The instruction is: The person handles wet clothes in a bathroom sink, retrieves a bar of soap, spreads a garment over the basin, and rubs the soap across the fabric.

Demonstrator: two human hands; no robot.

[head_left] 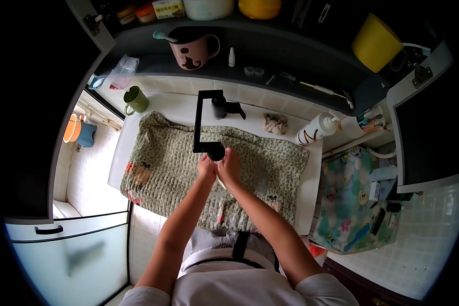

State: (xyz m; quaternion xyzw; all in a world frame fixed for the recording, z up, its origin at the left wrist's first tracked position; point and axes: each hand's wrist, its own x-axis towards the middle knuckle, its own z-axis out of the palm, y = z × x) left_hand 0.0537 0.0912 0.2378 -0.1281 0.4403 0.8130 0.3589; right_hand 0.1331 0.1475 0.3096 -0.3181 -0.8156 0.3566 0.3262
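Both of my hands meet just below the spout end of a black faucet (201, 122). My left hand (206, 167) is beside my right hand (229, 166), and the two touch or nearly touch. The spout head hides part of the fingers, so I cannot make out how they are bent or whether anything is between them. Under my hands a green patterned quilted cloth (173, 168) lies spread over the white sink counter (307, 204). A pale edge shows just below my right hand.
Behind the faucet are a green mug (136, 100), a crumpled cloth (275, 124) and a white pump bottle (316, 128). Above, a dark shelf (214, 76) holds a pink mug (192, 52) and a yellow cup (376, 43). A patterned cover (341, 204) with small items lies at right.
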